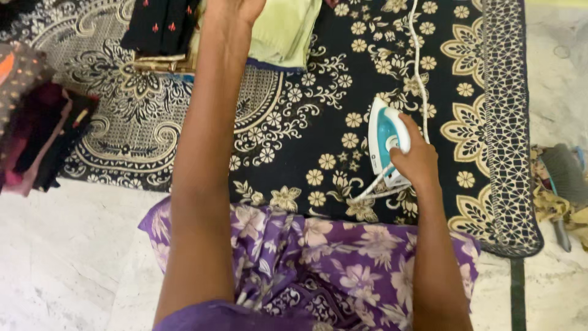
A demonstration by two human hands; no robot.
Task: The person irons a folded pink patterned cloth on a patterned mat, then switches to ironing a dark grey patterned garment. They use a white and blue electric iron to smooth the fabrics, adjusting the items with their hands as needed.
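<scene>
The iron (pixel 387 142), white plastic with a teal panel down its pointed body, sits in your right hand (pixel 416 162); your fingers are curled tightly around its handle at the rear end, thumb side toward you. It rests on the black blanket (pixel 306 122), a woven cloth patterned with cream flowers and scrolling medallions, spread flat over the pale stone floor (pixel 67 257). From the iron's heel a white cord (pixel 418 67) loops once beside your wrist and then runs straight away from you across the blanket.

Your left hand (pixel 236 9) reaches far beyond the iron, to its left, and lies on a folded pale green garment (pixel 285 30) of smooth cloth with a dark hem; the fingers run out of view at the top edge, so you cannot tell how they are set. Left of that garment lies a folded black cloth (pixel 160 26) dotted with small red motifs. Further left of the iron, at the blanket's edge, is a soft stack of dark clothes (pixel 37 132) in maroon and black. Nearest you, purple floral fabric (pixel 324 263) covers your lap. Right of the iron, off the blanket, a bristled brush (pixel 565 175) lies on the floor.
</scene>
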